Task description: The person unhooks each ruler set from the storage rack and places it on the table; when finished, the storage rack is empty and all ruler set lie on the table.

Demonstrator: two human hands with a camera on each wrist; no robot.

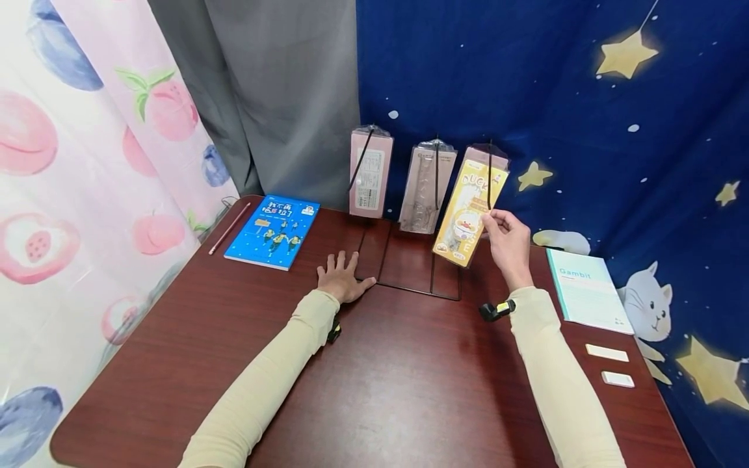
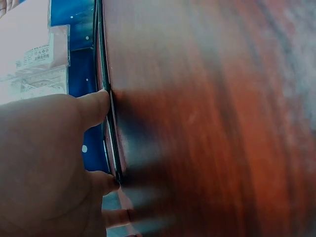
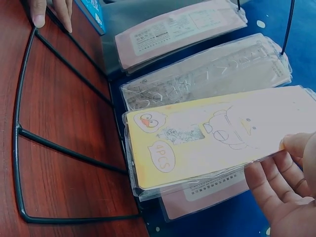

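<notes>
A black wire display rack (image 1: 409,290) stands on the table with packets hanging from its hooks. My left hand (image 1: 342,281), fingers spread, rests on the front left corner of its base; in the left wrist view the thumb (image 2: 96,106) lies against the wire. Between thumb and fingers, my right hand (image 1: 510,244) pinches the right edge of a yellow duck-print stationery packet (image 1: 462,218) marked "4PCS", tilted at the right hook. Behind it, the right wrist view shows a pink-backed packet (image 3: 207,195). A clear-fronted packet (image 1: 420,195) hangs in the middle, a pink labelled one (image 1: 370,185) at left.
Left of the rack lie a blue book (image 1: 272,232) and a pink pencil (image 1: 229,229). To the right are a pale green Gambit notebook (image 1: 590,292) and two small white blocks, one an oblong piece (image 1: 607,353). Curtains hang behind the table (image 1: 374,396).
</notes>
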